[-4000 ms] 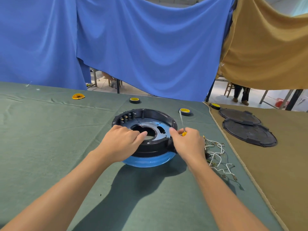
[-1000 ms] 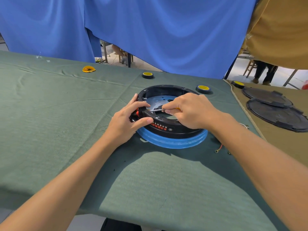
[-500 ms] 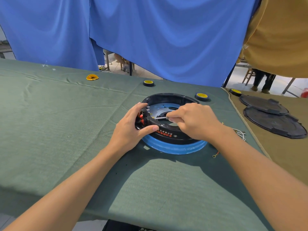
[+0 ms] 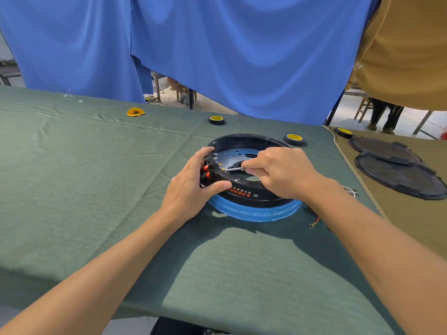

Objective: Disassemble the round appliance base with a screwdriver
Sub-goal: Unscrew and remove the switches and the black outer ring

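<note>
I'm watching the screwdriver (image 4: 233, 168), upright seconds ago, now lying nearly flat, its tip reaching the terminal block (image 4: 214, 162) beside the left fingertips, so I'm judging a terminal screw is being loosened. The right hand (image 4: 283, 174) is curling round the handle. The left hand (image 4: 193, 187) is clamping the rim of the round appliance base (image 4: 254, 198), which is sitting between both hands.
</note>
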Available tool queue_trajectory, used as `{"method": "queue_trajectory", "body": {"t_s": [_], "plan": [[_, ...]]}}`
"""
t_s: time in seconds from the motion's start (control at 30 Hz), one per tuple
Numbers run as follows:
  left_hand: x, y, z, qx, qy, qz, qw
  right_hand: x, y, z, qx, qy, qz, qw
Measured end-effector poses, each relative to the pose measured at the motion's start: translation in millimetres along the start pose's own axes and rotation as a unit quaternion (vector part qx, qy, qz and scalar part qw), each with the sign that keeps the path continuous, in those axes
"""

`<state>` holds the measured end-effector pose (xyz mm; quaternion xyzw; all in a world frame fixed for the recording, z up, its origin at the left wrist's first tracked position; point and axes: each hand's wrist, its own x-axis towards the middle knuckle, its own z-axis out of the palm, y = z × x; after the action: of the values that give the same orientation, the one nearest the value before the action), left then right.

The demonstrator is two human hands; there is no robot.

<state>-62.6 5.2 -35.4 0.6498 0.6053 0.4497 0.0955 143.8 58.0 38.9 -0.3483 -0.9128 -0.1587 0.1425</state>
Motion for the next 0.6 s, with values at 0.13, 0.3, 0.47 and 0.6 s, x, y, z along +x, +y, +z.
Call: {"method": "queue_trajectory", "body": {"t_s": [0.13,0.3,0.47,0.6], "plan": [[1,7,4,0.015,0.010,-0.011,1.000,-2,-8,2,-0.096,0.072,0.053,0.991],[-4,15,16,0.007,0.044,-0.043,0.998,-24,-16,5,-0.099,0.131,0.201,0.966],[-6,14,14,0.003,0.041,-0.021,0.999,-51,-32,15,-0.033,0.195,0.261,0.945],[-4,7,7,-0.009,0.016,-0.006,1.000,-56,-35,26,0.040,0.242,0.271,0.931]]}}
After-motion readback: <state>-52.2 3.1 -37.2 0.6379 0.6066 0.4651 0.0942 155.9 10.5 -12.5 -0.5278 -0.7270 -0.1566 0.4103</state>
